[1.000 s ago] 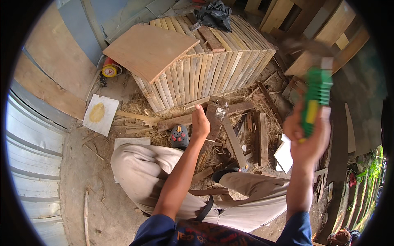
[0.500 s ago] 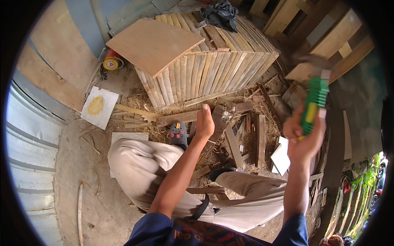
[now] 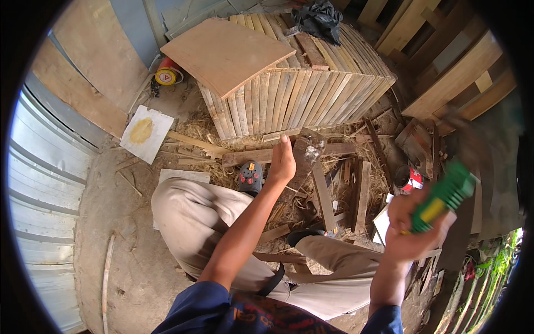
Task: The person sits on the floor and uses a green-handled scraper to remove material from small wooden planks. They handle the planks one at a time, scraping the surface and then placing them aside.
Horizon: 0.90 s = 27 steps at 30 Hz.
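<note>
My right hand point(image 3: 414, 228) is closed around the green and yellow grip of what looks like a hammer point(image 3: 445, 197). The tool is raised at the right, its dark head smeared by motion. In the middle, my left hand point(image 3: 282, 164) is at the left edge of a dark, worn wooden board point(image 3: 305, 158) with a pale patch near its far end. The thumb points up, while the other fingers are mostly hidden; the hand appears to grip the board. A thin light sliver sticks out by the board, below the hand.
A slatted wooden structure point(image 3: 300, 103) stands ahead, carrying a plywood sheet point(image 3: 228, 53) and a black plastic bag point(image 3: 320, 22). Loose planks point(image 3: 361, 195) and straw litter the ground. A red can point(image 3: 410, 178) lies right; a stained white sheet point(image 3: 146, 133) lies left. My shoe point(image 3: 250, 177) is near the board.
My right hand and the tool have swung right and lower. The red can now shows beside them. My left hand stays at the board, and the whole view has shifted slightly.
</note>
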Motion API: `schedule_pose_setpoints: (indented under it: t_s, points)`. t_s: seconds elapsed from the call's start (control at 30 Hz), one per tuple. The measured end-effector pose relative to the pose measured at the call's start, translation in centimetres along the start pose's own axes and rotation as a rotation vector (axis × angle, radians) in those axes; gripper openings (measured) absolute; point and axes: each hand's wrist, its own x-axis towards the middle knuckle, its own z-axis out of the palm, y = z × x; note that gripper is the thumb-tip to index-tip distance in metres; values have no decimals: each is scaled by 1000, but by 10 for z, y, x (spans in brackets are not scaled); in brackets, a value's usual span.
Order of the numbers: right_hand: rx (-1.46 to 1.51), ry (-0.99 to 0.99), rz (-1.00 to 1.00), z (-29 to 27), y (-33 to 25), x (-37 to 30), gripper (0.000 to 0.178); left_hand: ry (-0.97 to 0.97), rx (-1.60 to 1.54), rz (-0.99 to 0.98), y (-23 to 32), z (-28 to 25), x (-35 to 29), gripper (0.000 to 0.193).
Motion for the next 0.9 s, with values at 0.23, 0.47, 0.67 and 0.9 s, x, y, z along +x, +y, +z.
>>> schedule_pose_setpoints:
  t_s: [0.23,0.47,0.67,0.9]
  points:
    - [-489,-183,-1,26,75,-10,50,54,117,121,-12,19,-3,61]
    - [-5,177,75,9,-7,16,47,31,-30,27,-9,9,-1,62]
    - [-95,261,-157,24,44,7,49,-86,42,46,-3,16,-15,61]
    - [-101,174,236,-8,24,20,45,-3,-92,77,-20,21,-10,59]
